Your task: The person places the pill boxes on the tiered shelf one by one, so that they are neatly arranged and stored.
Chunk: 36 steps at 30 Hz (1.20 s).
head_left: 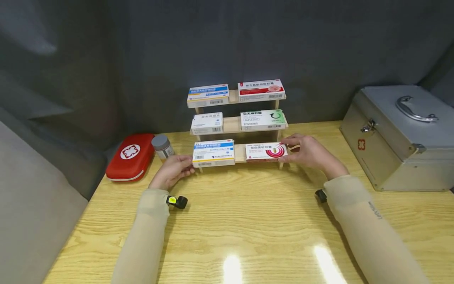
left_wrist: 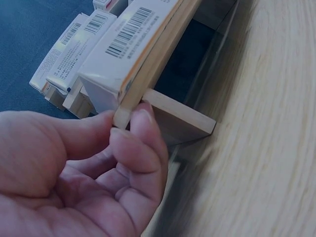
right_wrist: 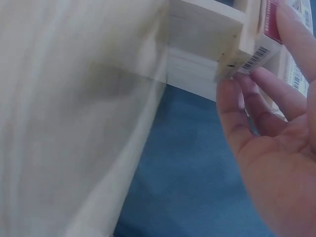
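Note:
A three-tier wooden rack (head_left: 240,152) stands on the table with two medicine boxes on each tier. My left hand (head_left: 173,169) pinches the left end of its lowest board (left_wrist: 129,106) between thumb and fingers, beside a blue-and-white medicine box (head_left: 214,152). At the other end of that tier, my right hand (head_left: 310,154) spans the end of a white medicine box with red rings (head_left: 266,152). In the right wrist view, the thumb lies on this box's red side (right_wrist: 272,22), while fingertips touch the rack's wooden end (right_wrist: 232,57). Some finger contacts there are hidden.
A red zipped first-aid case (head_left: 130,157) and a grey-capped bottle (head_left: 162,146) stand left of the rack. At the right is a silver metal case (head_left: 400,138) with a handle. Dark cloth (head_left: 213,43) hangs behind the wooden table (head_left: 241,221).

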Tool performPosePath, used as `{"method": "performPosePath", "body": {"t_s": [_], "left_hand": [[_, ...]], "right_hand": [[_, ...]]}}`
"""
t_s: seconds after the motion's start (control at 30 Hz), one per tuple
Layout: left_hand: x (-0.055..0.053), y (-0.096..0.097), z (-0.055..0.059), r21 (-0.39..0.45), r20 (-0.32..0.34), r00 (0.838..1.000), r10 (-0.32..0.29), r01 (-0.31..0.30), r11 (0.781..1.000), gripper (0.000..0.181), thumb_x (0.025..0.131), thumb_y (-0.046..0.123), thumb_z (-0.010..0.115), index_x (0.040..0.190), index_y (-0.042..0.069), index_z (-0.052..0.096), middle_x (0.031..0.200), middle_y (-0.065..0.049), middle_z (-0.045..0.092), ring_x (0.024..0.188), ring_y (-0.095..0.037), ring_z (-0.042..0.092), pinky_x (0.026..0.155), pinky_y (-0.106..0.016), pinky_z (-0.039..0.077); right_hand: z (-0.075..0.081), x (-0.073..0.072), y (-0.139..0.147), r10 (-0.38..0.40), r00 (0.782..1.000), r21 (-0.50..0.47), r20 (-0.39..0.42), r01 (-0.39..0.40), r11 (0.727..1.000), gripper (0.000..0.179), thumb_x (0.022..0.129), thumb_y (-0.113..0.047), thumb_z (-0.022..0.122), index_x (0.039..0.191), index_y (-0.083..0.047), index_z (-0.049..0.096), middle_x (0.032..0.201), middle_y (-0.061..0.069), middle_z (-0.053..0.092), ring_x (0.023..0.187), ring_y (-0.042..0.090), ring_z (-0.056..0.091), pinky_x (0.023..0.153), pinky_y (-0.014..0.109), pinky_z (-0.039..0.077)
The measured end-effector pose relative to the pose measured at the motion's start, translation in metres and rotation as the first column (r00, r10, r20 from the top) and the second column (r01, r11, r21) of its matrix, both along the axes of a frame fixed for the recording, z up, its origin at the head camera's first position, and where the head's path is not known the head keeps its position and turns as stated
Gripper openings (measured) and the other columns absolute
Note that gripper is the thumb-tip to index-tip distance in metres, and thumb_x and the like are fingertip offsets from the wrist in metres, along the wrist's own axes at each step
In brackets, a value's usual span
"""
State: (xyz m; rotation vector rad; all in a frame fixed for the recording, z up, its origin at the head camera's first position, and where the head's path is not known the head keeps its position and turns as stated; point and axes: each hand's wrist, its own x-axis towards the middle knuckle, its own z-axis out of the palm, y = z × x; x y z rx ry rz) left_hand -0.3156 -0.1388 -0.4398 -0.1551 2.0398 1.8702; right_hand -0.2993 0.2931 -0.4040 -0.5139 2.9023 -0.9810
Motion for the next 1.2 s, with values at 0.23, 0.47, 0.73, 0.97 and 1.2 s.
{"method": "performPosePath", "body": {"t_s": [0.23, 0.47, 0.73, 0.97, 1.2], "left_hand": [[0.0007, 0.0013, 0.0004, 0.036, -0.004, 1.000, -0.006, 0.007, 0.999, 0.035, 0.104, 0.007, 0.050, 0.133, -0.012, 0.052, 0.097, -0.011, 0.064, 0.074, -0.014, 0.060, 0.066, -0.020, 0.052], [0.0013, 0.0019, 0.0033, 0.031, 0.010, 1.000, 0.003, -0.004, 1.000, 0.035, 0.104, 0.007, 0.050, 0.133, -0.012, 0.052, 0.096, -0.010, 0.064, 0.074, -0.014, 0.060, 0.066, -0.020, 0.051], [0.0026, 0.0005, 0.0041, 0.040, -0.001, 1.000, -0.005, 0.005, 0.999, 0.035, 0.104, 0.007, 0.049, 0.134, -0.014, 0.050, 0.095, -0.009, 0.063, 0.077, -0.015, 0.060, 0.069, -0.021, 0.052], [0.0020, -0.0005, 0.0033, 0.016, 0.007, 1.000, -0.018, 0.018, 1.000, 0.036, 0.105, 0.009, 0.049, 0.134, -0.012, 0.050, 0.097, -0.009, 0.063, 0.079, -0.016, 0.060, 0.072, -0.022, 0.053], [0.0012, 0.0009, 0.0025, 0.005, 0.014, 1.000, -0.010, 0.010, 1.000, 0.035, 0.105, 0.009, 0.049, 0.134, -0.011, 0.051, 0.101, -0.010, 0.063, 0.081, -0.016, 0.060, 0.071, -0.022, 0.052]], "right_hand": [[-0.0056, 0.0041, 0.0043, -0.025, 1.000, -0.044, -0.005, 0.025, 0.999, 0.075, 0.076, -0.045, 0.085, 0.137, -0.009, 0.060, 0.142, 0.022, 0.049, 0.131, 0.042, 0.043, 0.105, 0.059, 0.035], [-0.0059, 0.0032, 0.0043, -0.030, 1.000, -0.068, -0.001, 0.030, 0.997, 0.073, 0.077, -0.042, 0.085, 0.137, -0.008, 0.060, 0.141, 0.020, 0.050, 0.131, 0.041, 0.044, 0.105, 0.058, 0.036], [-0.0048, 0.0031, 0.0023, -0.026, 0.999, -0.050, -0.022, 0.025, 0.998, 0.070, 0.079, -0.037, 0.085, 0.136, -0.007, 0.060, 0.142, 0.021, 0.049, 0.131, 0.041, 0.043, 0.105, 0.057, 0.036], [-0.0065, 0.0030, 0.0007, -0.013, 1.000, -0.024, -0.028, 0.013, 1.000, 0.070, 0.081, -0.037, 0.083, 0.138, -0.006, 0.058, 0.142, 0.021, 0.049, 0.131, 0.040, 0.044, 0.106, 0.056, 0.037], [-0.0055, 0.0032, 0.0005, -0.013, 1.000, 0.009, -0.017, 0.013, 1.000, 0.071, 0.083, -0.041, 0.081, 0.140, -0.007, 0.056, 0.143, 0.021, 0.048, 0.132, 0.041, 0.043, 0.107, 0.056, 0.035]]}}
